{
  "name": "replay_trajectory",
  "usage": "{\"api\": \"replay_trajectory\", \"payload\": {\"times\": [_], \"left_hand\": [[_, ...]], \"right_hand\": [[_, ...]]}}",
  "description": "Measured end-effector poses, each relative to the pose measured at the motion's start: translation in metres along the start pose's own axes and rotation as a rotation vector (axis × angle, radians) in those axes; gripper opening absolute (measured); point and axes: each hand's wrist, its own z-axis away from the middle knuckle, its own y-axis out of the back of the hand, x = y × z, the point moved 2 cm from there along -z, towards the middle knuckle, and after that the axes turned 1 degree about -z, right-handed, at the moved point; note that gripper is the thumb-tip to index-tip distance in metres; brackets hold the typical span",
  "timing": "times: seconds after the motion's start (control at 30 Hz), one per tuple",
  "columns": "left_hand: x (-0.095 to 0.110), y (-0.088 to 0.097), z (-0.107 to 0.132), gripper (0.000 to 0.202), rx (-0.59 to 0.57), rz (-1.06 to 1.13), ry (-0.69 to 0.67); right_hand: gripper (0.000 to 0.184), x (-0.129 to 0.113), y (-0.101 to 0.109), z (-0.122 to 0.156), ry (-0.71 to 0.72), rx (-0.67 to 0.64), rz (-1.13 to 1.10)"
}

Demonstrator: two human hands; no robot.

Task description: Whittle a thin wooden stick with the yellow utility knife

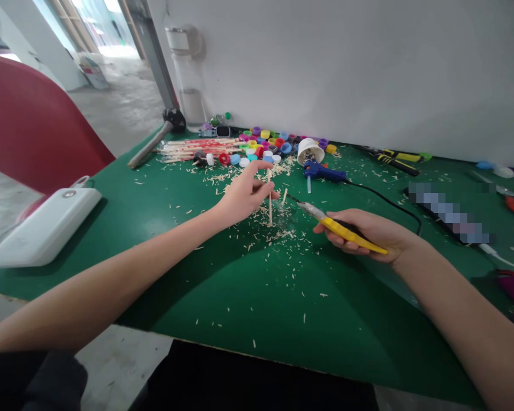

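My left hand is over the shavings in the middle of the green table, with a thin wooden stick held upright between its fingers. A yellow-handled utility knife is gripped in my right hand, its dark narrow blade pointing left toward the stick. Between blade tip and left fingers is a short pale wood piece; whether it touches the blade I cannot tell. Pale wood shavings lie scattered below and around both hands.
Behind the hands lie colourful bottle caps, packaged wooden sticks, a white cup and a blue glue gun with a trailing cord. A hammer, white power bank, pliers and phone lie farther out.
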Motion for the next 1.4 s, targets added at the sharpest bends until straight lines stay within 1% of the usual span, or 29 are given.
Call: {"api": "replay_trajectory", "payload": {"times": [0.13,0.27,0.33,0.43,0.53,0.6,0.67,0.77,0.83,0.93,1.0,1.07,1.13,1.23,1.3,1.33,1.4], "left_hand": [[-0.003,-0.001,-0.001,0.036,0.0,-0.01,0.002],[-0.003,-0.002,-0.001,0.036,-0.002,-0.03,-0.03],[-0.001,-0.001,0.0,0.038,-0.011,-0.021,-0.05],[0.001,0.0,0.002,0.04,-0.042,-0.01,-0.072],[0.0,0.0,0.001,0.029,-0.034,-0.035,-0.096],[-0.001,0.001,0.0,0.02,-0.01,-0.059,-0.106],[-0.002,0.001,-0.002,0.016,0.007,-0.09,-0.098],[-0.002,0.001,-0.002,0.019,0.023,-0.117,-0.083],[0.0,0.002,-0.002,0.02,0.023,-0.122,-0.1],[0.001,0.001,0.0,0.018,0.015,-0.147,-0.144],[0.001,0.001,0.0,0.019,0.008,-0.164,-0.159],[-0.001,0.001,-0.001,0.019,0.013,-0.166,-0.143],[-0.005,0.002,-0.003,0.019,0.048,-0.125,-0.091],[-0.008,0.006,-0.007,0.015,0.109,0.037,0.048],[-0.004,0.006,-0.007,0.011,0.102,0.113,0.148],[0.0,0.006,-0.005,0.01,0.08,0.113,0.182],[0.011,0.004,-0.001,0.012,0.036,0.057,0.173]], "right_hand": [[0.038,0.0,0.001,-0.001,0.096,-0.045,0.075],[0.041,0.0,0.0,-0.002,0.085,-0.005,0.126],[0.04,0.001,-0.001,-0.002,0.079,0.044,0.114],[0.039,0.001,-0.002,-0.004,0.093,0.156,0.119],[0.038,-0.001,-0.003,-0.005,0.161,0.302,0.193],[0.036,-0.002,-0.005,-0.005,0.239,0.355,0.273],[0.037,-0.004,-0.006,-0.004,0.318,0.377,0.38],[0.038,-0.006,-0.009,-0.001,0.395,0.451,0.573],[0.036,-0.007,-0.011,0.001,0.427,0.501,0.686],[0.034,-0.006,-0.012,0.001,0.466,0.516,0.757],[0.034,-0.004,-0.011,0.0,0.458,0.494,0.732],[0.033,-0.003,-0.009,-0.001,0.417,0.463,0.639],[0.032,-0.003,-0.007,-0.002,0.35,0.428,0.466],[0.032,-0.003,-0.005,-0.004,0.266,0.387,0.152],[0.033,-0.003,-0.006,-0.005,0.269,0.371,0.004],[0.033,-0.003,-0.008,-0.006,0.287,0.365,-0.031],[0.032,-0.003,-0.014,-0.006,0.324,0.35,-0.051]]}}
